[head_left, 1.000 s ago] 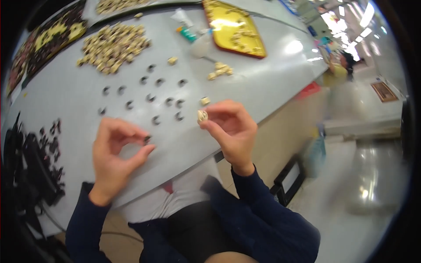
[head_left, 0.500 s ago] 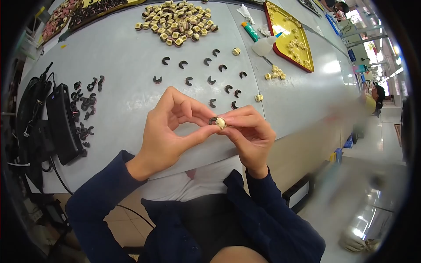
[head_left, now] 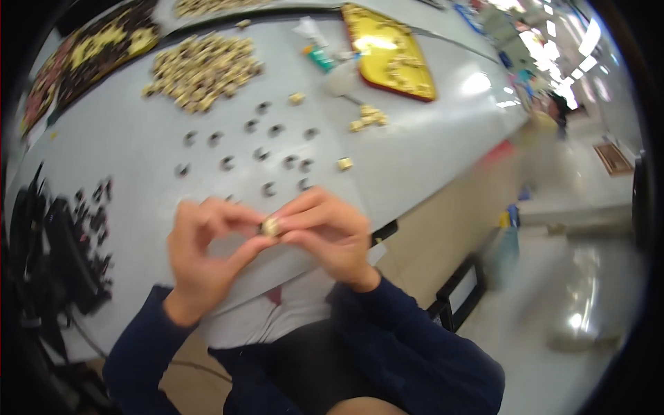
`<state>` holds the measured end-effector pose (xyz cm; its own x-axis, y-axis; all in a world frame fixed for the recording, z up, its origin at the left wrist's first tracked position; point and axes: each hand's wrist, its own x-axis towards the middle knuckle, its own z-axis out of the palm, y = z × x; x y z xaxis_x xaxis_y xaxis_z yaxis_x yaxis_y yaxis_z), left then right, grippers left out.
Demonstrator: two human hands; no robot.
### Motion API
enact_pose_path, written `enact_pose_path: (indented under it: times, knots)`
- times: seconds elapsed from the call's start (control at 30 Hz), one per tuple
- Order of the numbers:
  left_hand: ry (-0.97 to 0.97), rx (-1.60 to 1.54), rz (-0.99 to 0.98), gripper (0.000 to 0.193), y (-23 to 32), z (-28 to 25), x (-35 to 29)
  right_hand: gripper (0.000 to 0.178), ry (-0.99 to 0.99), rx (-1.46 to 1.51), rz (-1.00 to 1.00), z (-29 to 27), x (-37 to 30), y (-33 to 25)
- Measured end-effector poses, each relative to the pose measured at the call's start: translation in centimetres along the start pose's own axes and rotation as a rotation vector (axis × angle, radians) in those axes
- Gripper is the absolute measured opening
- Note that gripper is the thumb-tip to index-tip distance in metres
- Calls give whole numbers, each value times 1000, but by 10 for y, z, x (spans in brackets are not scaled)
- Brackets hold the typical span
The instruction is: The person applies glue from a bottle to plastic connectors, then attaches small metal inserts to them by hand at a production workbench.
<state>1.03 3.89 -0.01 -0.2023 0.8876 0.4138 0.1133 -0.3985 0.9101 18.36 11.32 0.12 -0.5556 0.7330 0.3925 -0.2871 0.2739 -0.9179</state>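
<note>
My left hand [head_left: 207, 252] and my right hand [head_left: 333, 238] meet at the table's near edge, their fingertips closed in a pinch. Between them is a small cream block [head_left: 270, 227], with a dark curved piece [head_left: 261, 228] against its left side. Blur hides how exactly the two fit together. Just beyond my fingers lie several dark C-shaped pieces [head_left: 227, 163], spread apart on the grey table [head_left: 408, 159]. A single cream cube [head_left: 344, 163] sits to their right, and another cube [head_left: 296, 98] farther back.
A heap of cream-and-dark blocks [head_left: 200, 72] lies at the back. Right of it are a green tube [head_left: 318, 59], a white bottle [head_left: 341, 79], loose cream cubes [head_left: 370, 119] and a red-rimmed yellow tray [head_left: 366, 41]. A black box [head_left: 72, 256] and dark pieces [head_left: 90, 221] occupy the left.
The whole view has swung, so the table and hands appear farther left, with the hands lower. Both hands still pinch the cream block and dark piece together.
</note>
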Motion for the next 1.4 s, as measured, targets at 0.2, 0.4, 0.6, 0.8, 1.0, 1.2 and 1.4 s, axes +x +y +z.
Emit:
enact_pose_path:
  times: [0.2,0.4,0.6,0.8,1.0,1.2,1.4]
  knots:
    - [-53,203,209,53,8,-6,-5,18,-8,445,427,7,2,-15]
    - [-117,311,299,49,7,-7,3,28,-47,544,642,8,1,-20]
    - [16,619,390,38,17,-18,13,37,41,301,459,-15,0,-17]
    - [122,722,253,28,7,-36,25,32,332,-148,171,-92,-10,-16]
    - [-31,849,22,30,6,-26,16,16,419,-620,226,-122,-1,-10]
    - [-43,847,3,27,1,-14,11,21,253,-938,108,-117,17,2]
    - [-41,806,62,28,-1,-11,14,18,261,-974,44,-119,41,-2]
